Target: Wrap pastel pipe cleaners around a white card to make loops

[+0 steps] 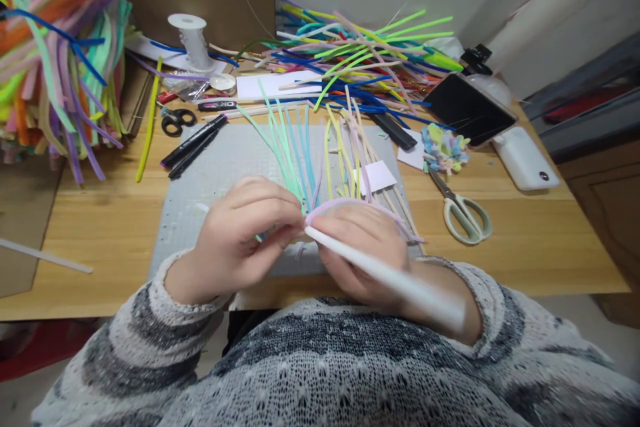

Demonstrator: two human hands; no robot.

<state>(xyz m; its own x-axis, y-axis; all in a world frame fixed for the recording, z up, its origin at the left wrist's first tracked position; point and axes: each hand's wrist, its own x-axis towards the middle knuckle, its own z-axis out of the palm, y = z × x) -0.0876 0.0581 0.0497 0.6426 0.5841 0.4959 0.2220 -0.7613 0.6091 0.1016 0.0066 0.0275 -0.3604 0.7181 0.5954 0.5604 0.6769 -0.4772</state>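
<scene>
My left hand [250, 233] is closed in a pinch just above the near edge of the grey mat [200, 180]; what its fingertips grip is too small to make out. My right hand [367, 250] is closed on a lilac pipe cleaner [370, 205], which arches over its knuckles. From the fingertips a white stem [365, 263] slants down to the right, its far end blurred. Both hands meet at the fingertips. Beyond them lie green pipe cleaners [280, 153], blue ones [306, 147] and yellow ones [327, 147].
Green-handled scissors [467, 219] lie to the right, near a phone [470, 109] and a white device [527, 159]. Markers [195, 147], black scissors [177, 121] and a spool [193, 43] are at the left. Colourful stems [350, 47] pile up behind; a large bundle [55, 53] stands far left.
</scene>
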